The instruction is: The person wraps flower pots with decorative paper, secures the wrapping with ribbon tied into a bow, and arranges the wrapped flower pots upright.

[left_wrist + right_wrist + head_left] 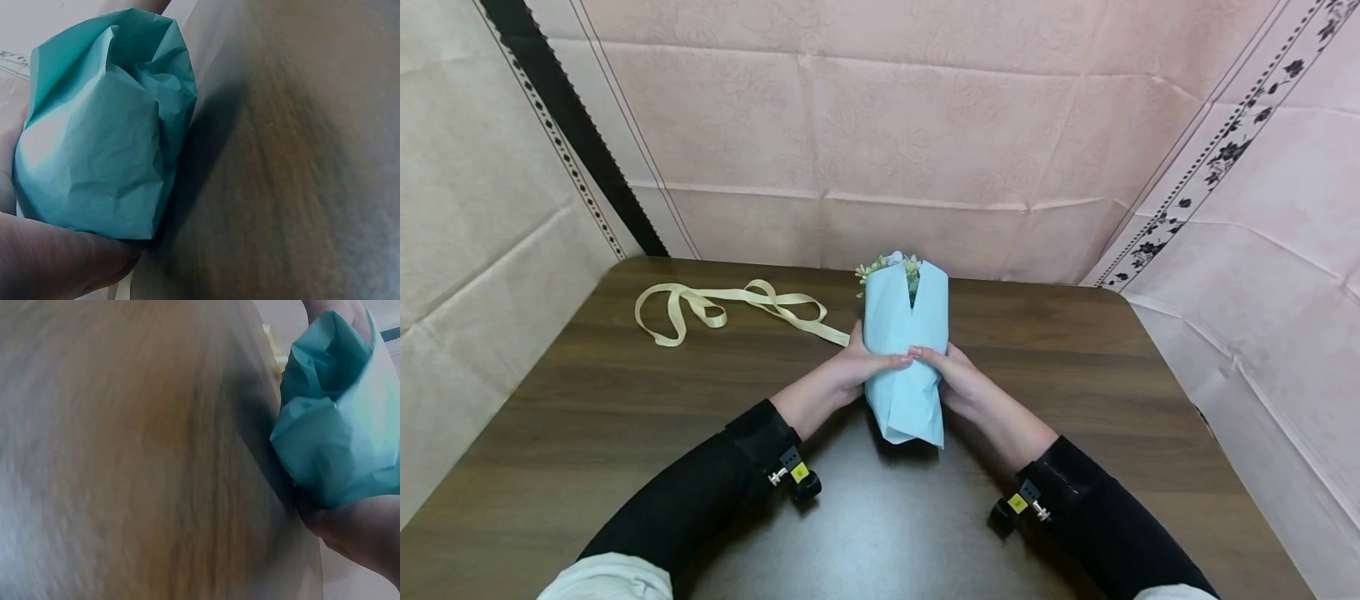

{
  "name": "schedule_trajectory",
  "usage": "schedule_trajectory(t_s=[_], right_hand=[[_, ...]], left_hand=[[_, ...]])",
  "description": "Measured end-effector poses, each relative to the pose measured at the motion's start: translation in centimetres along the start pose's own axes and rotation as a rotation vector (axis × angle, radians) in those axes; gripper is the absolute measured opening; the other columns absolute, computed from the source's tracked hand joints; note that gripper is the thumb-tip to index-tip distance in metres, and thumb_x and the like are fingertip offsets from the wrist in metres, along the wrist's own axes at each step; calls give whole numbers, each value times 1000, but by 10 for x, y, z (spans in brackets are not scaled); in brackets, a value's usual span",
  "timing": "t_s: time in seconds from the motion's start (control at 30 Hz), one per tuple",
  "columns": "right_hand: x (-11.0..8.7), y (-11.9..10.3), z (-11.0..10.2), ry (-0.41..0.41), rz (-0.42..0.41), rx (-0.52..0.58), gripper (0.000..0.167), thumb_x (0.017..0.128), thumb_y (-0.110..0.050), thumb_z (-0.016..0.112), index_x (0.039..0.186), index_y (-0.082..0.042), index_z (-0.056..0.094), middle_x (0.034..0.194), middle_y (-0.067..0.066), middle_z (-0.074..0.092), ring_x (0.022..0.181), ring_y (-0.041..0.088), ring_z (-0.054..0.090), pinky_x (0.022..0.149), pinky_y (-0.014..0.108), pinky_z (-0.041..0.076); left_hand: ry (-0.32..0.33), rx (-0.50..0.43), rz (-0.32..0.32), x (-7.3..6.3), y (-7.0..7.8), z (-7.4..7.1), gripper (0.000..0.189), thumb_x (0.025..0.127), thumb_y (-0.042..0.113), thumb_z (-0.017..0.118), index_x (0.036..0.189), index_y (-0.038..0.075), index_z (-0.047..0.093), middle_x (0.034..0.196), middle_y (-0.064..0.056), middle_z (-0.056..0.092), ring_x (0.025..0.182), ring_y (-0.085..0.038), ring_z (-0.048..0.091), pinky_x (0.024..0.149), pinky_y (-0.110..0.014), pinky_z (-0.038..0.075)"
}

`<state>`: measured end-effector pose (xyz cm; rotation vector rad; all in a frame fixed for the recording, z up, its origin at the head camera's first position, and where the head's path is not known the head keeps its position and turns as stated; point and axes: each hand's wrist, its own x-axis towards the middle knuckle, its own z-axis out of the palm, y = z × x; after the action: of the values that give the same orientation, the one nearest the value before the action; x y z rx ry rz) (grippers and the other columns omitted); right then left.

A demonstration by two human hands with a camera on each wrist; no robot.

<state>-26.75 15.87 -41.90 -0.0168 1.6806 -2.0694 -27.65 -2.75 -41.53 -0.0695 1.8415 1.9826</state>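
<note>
A small bouquet in light blue wrapping paper (901, 400) is held between both hands over the table. Pale flowers (887, 263) with green leaves peek out at its top. My left hand (856, 367) grips the left side and my right hand (961, 382) the right, thumbs meeting across the front. In the left wrist view, the crumpled, folded bottom of the paper (119, 150) faces the camera. A pale yellow ribbon (730, 293) lies in loops at the left. Its right end reaches my left hand; whether it passes under the bouquet is hidden.
The dark brown wooden table (662, 433) has its far edge just behind the bouquet. Pinkish patterned cloth (925, 133) hangs behind and along both sides. Each forearm wears a black sleeve (700, 492) with a small camera mounted at the wrist.
</note>
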Motion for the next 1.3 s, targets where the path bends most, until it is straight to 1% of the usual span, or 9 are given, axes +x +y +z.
schedule_trajectory(t_s=[0.1, 0.23, 0.3, 0.47, 0.57, 0.77, 0.9, 1.07, 1.3], right_hand=[[-1, -2, -6, -11, -5, -28, 64, 101, -34, 52, 147, -4, 20, 140, 15, 39, 123, 25, 43, 107, 42, 30], [-4, -5, -20, 53, -16, -42, 71, 102, -45, 45, 150, 0, 18, 140, 19, 41, 120, 24, 49, 106, 42, 33], [-5, -4, -27, 94, -13, -43, 64, 103, -39, 45, 149, 2, 25, 135, 21, 48, 113, 23, 56, 103, 39, 39], [-12, -4, -42, 142, -23, -129, 41, 98, -4, 52, 136, 12, 45, 114, 16, 62, 94, 20, 65, 92, 33, 50], [-15, -9, -49, 157, -26, -214, 39, 94, 0, 60, 129, 14, 51, 106, 12, 64, 88, 20, 65, 87, 31, 52], [-22, -21, -65, 158, -26, -151, 15, 98, -4, 55, 103, 6, 65, 86, 9, 66, 74, 18, 63, 73, 29, 53], [-30, -29, -78, 139, -59, -61, 27, 99, -1, 45, 85, -4, 67, 70, 4, 59, 63, 14, 58, 63, 25, 50], [-44, -39, -98, 152, -123, -5, 37, 99, 2, 39, 79, -8, 68, 64, 1, 51, 57, 10, 45, 52, 22, 43], [-62, -54, -127, 246, -156, -46, 36, 100, -3, 45, 78, -12, 72, 63, -1, 51, 55, 9, 45, 50, 21, 41]], left_hand=[[-13, -39, 23, 2, -4, 0, 105, 82, 10, 78, 155, 20, 3, 148, -18, 25, 130, -36, 34, 108, -46, 30], [-13, -57, 32, 4, -6, 1, 100, 82, 9, 78, 154, 19, 9, 145, -16, 29, 129, -34, 35, 108, -45, 31], [-7, -58, 28, 4, -7, 0, 100, 82, 9, 77, 154, 18, 8, 147, -16, 27, 130, -34, 34, 109, -44, 30], [-1, -49, 9, 4, -8, -3, 99, 82, 9, 77, 154, 16, 8, 147, -17, 27, 131, -34, 33, 110, -43, 28], [-12, -32, 7, 4, -8, -4, 97, 82, 11, 77, 152, 14, 10, 144, -18, 30, 129, -34, 35, 109, -43, 29], [-22, 1, -11, 7, -6, -6, 96, 82, 15, 77, 151, 12, 11, 143, -18, 31, 129, -34, 35, 109, -43, 29], [-15, 13, -26, 8, -4, -7, 99, 81, 18, 78, 153, 14, 9, 146, -17, 29, 131, -33, 34, 110, -43, 28], [-13, 12, -31, 8, -2, -7, 101, 82, 19, 78, 153, 16, 7, 147, -16, 26, 132, -33, 31, 110, -43, 27], [11, 24, -41, 5, -2, -5, 102, 81, 20, 79, 153, 12, 7, 148, -17, 24, 134, -33, 29, 111, -43, 25]])
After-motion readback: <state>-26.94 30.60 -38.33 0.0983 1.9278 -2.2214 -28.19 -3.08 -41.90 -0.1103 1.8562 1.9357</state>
